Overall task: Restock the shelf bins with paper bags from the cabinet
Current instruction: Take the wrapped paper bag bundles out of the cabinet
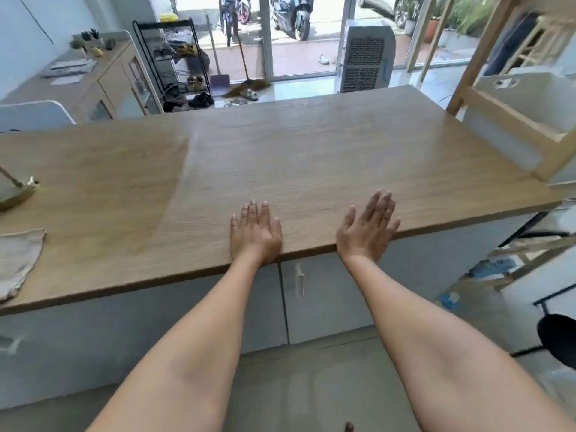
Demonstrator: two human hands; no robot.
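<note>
My left hand (255,233) lies flat, palm down, on the near edge of a long wooden counter (280,169). My right hand (369,227) hovers just to its right over the same edge, fingers spread, holding nothing. Below the counter runs a grey cabinet (330,304) with its doors closed and a pale handle (299,279) between my forearms. A wooden shelf unit (505,120) with a white bin (536,98) stands at the right end of the counter. No paper bags are in sight.
A beige cloth (18,263) and a lamp base (18,191) sit at the counter's left end. A low sideboard (103,76), a shoe rack (180,63), a broom (246,79) and an air cooler (366,56) stand beyond. A black stool (558,338) is at right.
</note>
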